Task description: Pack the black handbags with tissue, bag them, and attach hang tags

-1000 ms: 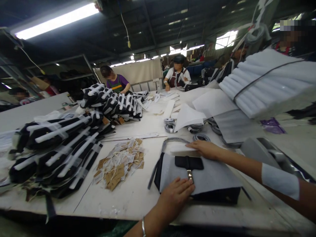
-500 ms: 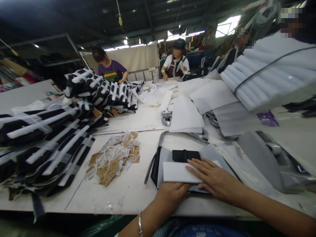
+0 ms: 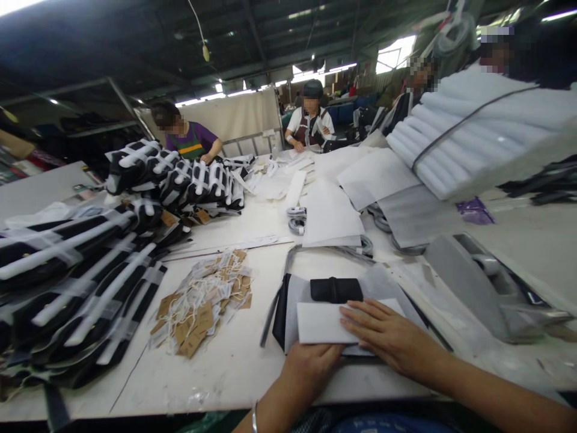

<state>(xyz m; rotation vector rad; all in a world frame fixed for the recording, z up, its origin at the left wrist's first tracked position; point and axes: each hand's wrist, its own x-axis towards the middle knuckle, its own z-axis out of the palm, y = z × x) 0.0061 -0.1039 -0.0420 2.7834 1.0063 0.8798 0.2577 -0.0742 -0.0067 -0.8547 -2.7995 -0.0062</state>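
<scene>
A black bag [image 3: 280, 319] with a grey strap lies in front of me, with a pale grey sheet [image 3: 297, 291] over it. On the sheet rest a small black pouch-like piece with a band [image 3: 336, 290] and a white foam strip [image 3: 319, 325]. My right hand [image 3: 383, 331] lies flat on the foam strip, fingers stretched out. Along the strip's front edge, my left hand [image 3: 311, 364] has its fingers together and curled against it; the fingertips are partly hidden.
Brown tags with white strings [image 3: 198, 319] lie to the left, beside stacked black bags with white wrapping [image 3: 90, 288]. A grey tape dispenser [image 3: 478, 288] stands at right. White sheets [image 3: 333, 210] and bundled foam [image 3: 478, 132] lie beyond. Co-workers [image 3: 192, 138] sit across the table.
The view has shifted slightly, so the table items appear lower and further left. Both hands stay at the foam strip, with little visible movement.
</scene>
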